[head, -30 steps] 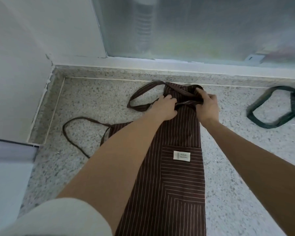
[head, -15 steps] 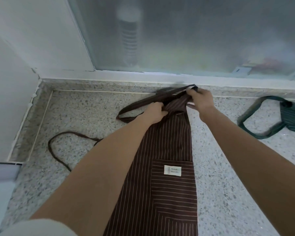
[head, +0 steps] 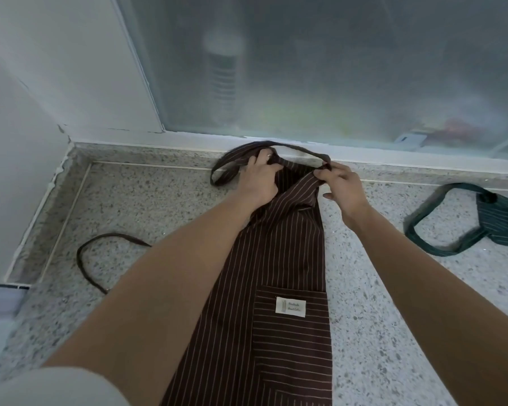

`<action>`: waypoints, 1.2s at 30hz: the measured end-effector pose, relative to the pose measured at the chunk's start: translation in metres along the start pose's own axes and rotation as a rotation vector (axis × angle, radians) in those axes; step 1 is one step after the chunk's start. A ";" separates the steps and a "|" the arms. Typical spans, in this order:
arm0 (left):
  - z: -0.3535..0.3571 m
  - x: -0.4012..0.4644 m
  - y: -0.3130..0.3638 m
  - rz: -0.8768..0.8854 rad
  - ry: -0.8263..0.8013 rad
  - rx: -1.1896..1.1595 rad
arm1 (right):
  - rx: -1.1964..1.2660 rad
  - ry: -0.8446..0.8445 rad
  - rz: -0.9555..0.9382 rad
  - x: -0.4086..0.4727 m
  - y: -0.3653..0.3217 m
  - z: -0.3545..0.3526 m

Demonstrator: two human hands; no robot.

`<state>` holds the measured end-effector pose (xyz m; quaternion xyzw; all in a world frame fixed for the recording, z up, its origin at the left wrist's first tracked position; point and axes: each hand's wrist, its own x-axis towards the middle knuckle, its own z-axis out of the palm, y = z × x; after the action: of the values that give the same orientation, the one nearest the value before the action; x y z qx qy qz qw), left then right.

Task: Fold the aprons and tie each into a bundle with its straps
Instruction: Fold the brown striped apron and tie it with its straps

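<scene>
Both hands [head: 301, 183] outstretched, gripping brown apron [head: 279, 259] top

lower end of brown striped apron [head: 279, 259] cut off by bottom edge, left side hidden under left forearm. green apron [head: 502, 221] cut off at right edge. thin waist strap [head: 100, 244] partly hidden behind that forearm. bottle shape [head: 223, 74] blurred behind frosted glass. lettering on pocket label [head: 290, 305] too small to read.

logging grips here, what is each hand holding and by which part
Both hold the brown striped apron at its top edge: left hand grips the left corner by the neck strap, right hand pinches the right corner.
</scene>
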<state>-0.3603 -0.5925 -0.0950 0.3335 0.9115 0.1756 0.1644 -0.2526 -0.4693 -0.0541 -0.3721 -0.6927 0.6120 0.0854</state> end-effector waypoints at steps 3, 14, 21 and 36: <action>-0.012 0.007 -0.002 0.087 -0.100 0.078 | -0.195 -0.083 -0.105 0.001 -0.002 0.002; -0.050 0.005 0.023 0.036 -0.153 -0.652 | -0.541 -0.188 -0.402 0.015 -0.016 0.006; -0.044 0.008 0.020 0.060 -0.001 -0.619 | -0.592 -0.166 -0.370 0.014 -0.038 -0.002; -0.058 0.001 0.015 -0.051 -0.134 -0.593 | -0.628 -0.076 -0.218 0.024 -0.046 -0.024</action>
<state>-0.3771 -0.5936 -0.0379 0.2587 0.8158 0.4075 0.3186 -0.2741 -0.4343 -0.0147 -0.2808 -0.8858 0.3694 0.0060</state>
